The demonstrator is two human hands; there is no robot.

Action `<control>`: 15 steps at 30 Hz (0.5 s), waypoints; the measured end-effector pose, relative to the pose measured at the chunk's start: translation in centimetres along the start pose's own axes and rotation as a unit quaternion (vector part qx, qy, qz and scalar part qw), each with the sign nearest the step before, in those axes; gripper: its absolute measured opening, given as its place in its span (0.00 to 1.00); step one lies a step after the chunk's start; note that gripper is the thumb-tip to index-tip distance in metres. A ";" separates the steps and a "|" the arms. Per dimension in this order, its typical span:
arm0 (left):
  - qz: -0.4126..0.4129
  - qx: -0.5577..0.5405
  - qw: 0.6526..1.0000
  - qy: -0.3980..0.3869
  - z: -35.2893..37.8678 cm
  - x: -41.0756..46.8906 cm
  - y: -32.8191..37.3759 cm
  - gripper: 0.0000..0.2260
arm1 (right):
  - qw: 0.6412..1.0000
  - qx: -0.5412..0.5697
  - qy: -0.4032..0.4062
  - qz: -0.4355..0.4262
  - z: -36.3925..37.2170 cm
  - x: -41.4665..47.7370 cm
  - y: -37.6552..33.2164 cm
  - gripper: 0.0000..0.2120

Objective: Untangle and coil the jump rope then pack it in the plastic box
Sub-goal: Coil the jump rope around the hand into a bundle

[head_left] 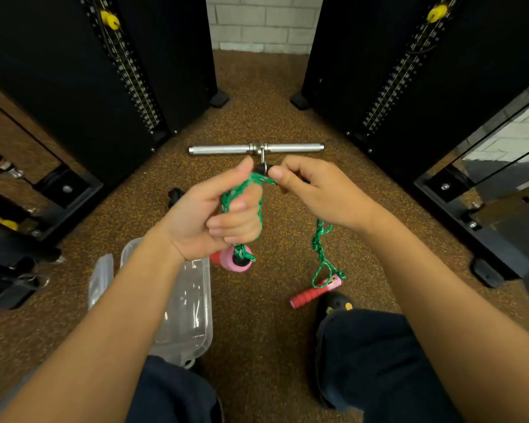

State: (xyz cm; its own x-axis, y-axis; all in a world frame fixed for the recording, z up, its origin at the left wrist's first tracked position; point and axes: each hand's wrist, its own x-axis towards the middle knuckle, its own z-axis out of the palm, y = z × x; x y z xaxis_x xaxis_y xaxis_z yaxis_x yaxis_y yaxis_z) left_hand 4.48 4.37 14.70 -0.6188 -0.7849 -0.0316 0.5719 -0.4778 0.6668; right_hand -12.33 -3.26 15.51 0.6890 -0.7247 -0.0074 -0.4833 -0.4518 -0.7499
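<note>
We look down on a brown speckled rubber floor [257,96] running back to a white painted brick wall [263,22]. A tall black left-hand weight tower [58,71] and a matching right-hand weight tower [379,56] flank us, a yellow selector pin [110,19] high on one, a second yellow pin [437,12] on the other. A chrome straight bar [223,149] lies on the floor between them, glinting

The brown floor [257,337] is open between the left black machine [58,87] and the right black machine [440,96], all the way to the white wall [263,22]. A shiny metal bar [223,149] lies across that path. The clear box [209,303] sits open on the near left, its lid [100,279] just beside it. A red handle [306,296] lies near the black shoe [333,303]. Bare floor shows between box and handle.
</note>
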 end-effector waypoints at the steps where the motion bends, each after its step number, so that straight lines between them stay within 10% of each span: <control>1: 0.021 -0.060 0.997 -0.033 -0.2 0.0 0.2 0.19 | 1.000 -0.015 -0.017 0.018 0.4 0.0 0.1 0.21; 6: 0.159 -0.219 0.963 -0.014 -0.9 -0.3 0.8 0.13 | 0.988 -0.069 -0.120 0.063 2.7 -0.6 -0.5 0.22; 11: 0.210 0.002 0.932 0.294 -0.9 0.4 0.3 0.13 | 0.970 -0.113 -0.209 0.042 3.7 -0.9 -1.1 0.06; 15: 0.170 0.201 0.881 0.394 -0.9 1.1 -0.8 0.12 | 0.966 -0.141 -0.215 0.018 4.1 -1.4 -1.6 0.05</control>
State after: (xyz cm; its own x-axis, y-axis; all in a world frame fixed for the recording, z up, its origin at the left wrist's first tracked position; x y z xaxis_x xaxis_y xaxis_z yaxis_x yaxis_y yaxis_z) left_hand 3.82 3.52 13.42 0.2077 -0.9614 -0.1807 0.3161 -0.1089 0.9425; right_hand -10.28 0.59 14.04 0.8003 -0.4866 -0.3502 -0.5974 -0.5973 -0.5351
